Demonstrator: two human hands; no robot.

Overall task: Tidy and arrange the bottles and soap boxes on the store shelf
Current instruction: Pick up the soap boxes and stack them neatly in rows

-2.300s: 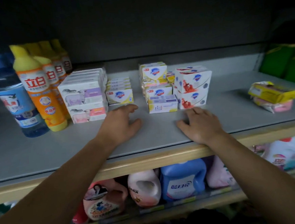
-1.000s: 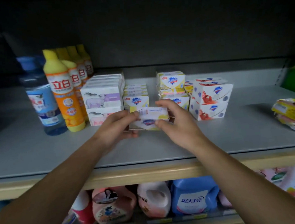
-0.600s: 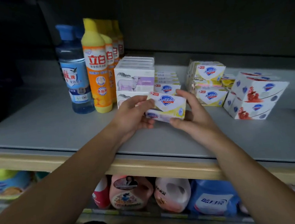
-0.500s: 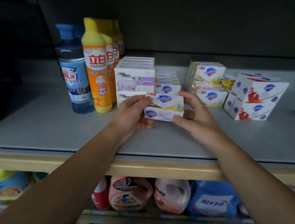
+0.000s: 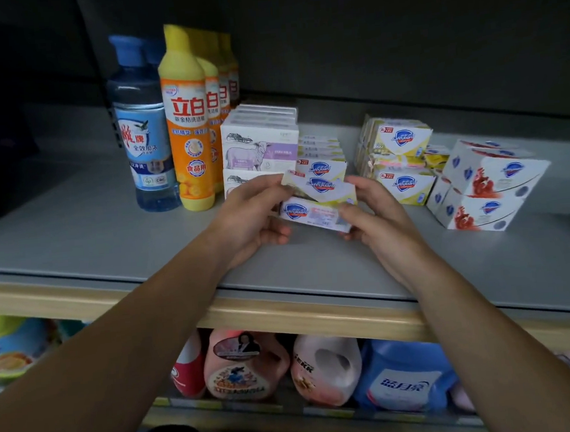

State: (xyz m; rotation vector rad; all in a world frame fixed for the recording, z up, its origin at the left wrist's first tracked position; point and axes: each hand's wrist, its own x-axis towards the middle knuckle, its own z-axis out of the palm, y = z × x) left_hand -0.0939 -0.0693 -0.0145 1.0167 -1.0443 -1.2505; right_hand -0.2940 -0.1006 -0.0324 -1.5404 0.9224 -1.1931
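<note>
Head view: a yellow-and-white soap box [image 5: 320, 202] is held between two bare hands just above the grey shelf [image 5: 74, 239], in front of the stocked rows. The left hand [image 5: 249, 218] is extended forward from the lower left, palm turned inward, its fingers [image 5: 267, 186] curled over the box's left end with the thumb pressed beneath. The right hand [image 5: 376, 219] is brought in from the lower right, its fingers closed around the box's right end, with the thumb laid across the front face. Both forearms are stretched over the shelf's pale wooden edge [image 5: 284, 314]. The box is tilted, its left end raised, and is carried clear of the shelf surface.

Directly behind the held box, a row of matching soap boxes [image 5: 321, 158] is lined up towards the back. To their left, stacked white boxes printed with a sheep [image 5: 259, 149] are set beside a file of orange dish-soap bottles [image 5: 188, 128] with yellow caps. A blue bottle [image 5: 142, 131] is stood upright just left of the front orange one. To the right, stacks of yellow boxes [image 5: 398, 159] are seen, and beyond them white boxes with red flowers [image 5: 486, 186] are piled two high.

On the lower shelf, detergent jugs [image 5: 326, 369] are ranged in pink, red and blue.
</note>
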